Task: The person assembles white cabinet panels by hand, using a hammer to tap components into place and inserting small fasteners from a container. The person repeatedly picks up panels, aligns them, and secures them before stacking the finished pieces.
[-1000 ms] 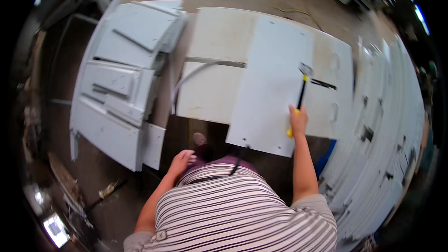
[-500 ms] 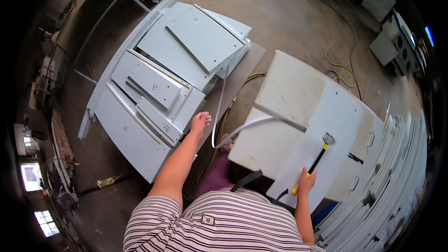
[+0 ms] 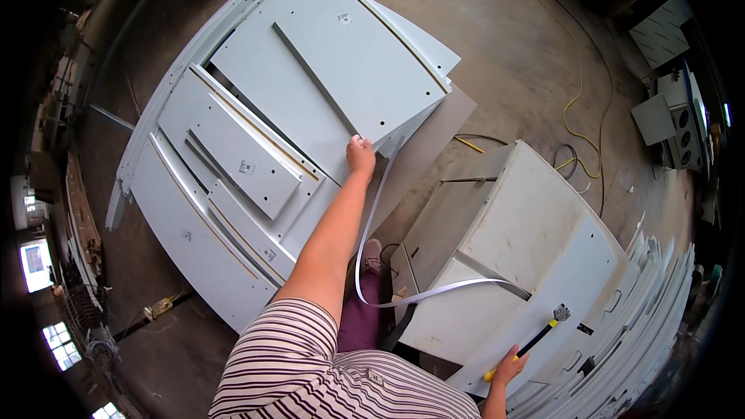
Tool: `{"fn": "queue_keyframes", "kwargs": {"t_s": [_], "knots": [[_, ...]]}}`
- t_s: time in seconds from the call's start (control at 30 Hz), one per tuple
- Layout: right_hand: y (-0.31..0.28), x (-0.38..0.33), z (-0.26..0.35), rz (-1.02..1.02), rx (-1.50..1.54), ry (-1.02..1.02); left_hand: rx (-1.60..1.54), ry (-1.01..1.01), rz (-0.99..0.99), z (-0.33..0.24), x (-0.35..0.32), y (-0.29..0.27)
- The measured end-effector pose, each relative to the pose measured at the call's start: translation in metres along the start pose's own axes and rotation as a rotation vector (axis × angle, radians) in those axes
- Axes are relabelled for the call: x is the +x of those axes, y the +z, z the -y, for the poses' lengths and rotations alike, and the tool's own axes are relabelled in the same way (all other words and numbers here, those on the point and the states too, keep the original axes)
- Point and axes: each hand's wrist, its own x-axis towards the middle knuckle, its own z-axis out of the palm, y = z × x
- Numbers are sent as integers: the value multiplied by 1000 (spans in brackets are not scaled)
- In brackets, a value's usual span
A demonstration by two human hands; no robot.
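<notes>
A person in a striped shirt leans over a workshop floor (image 3: 504,23) of bare concrete, the left hand (image 3: 360,157) stretched out to the near corner of a pale grey panel (image 3: 349,54) that lies on top of a stack of similar flat panels (image 3: 233,178). The fingers sit on the panel's edge and seem closed around the top end of a thin white strip (image 3: 371,225), though the exact hold cannot be told at this size. The strip hangs from that hand in a loose curve and runs across a white cabinet body (image 3: 512,240) lying on the floor to the right; it looks light, limp and springy, likely edge banding (best taken by its end, as here, since it would twist anywhere along its length). The panel, by contrast, reads as stiff, smooth-faced board with sharp square edges and small drilled holes, probably heavy enough to want lifting at a corner or long edge. The right hand (image 3: 508,365) is clamped on the yellow handle of a hammer (image 3: 535,337), its head resting over the cabinet. A yellow cable (image 3: 578,109) snakes beyond.
</notes>
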Motion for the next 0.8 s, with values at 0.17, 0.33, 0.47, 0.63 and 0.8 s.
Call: {"fn": "queue_keyframes", "kwargs": {"t_s": [0.17,0.33,0.47,0.63,0.8], "knots": [[3,0,-2,-2,-22,-14,-249,-37,30,-21,-21,46],[-1,3,5,8,-37,-7,-654,-517,245,-15,-4,93],[-2,1,3,28,-39,27,-1134,-678,204,-30,1,108],[-2,10,-3,30,-53,31,-1011,-447,243,-19,-25,72],[-11,8,2,135,28,24,-995,-385,514,-47,-107,-55]]}}
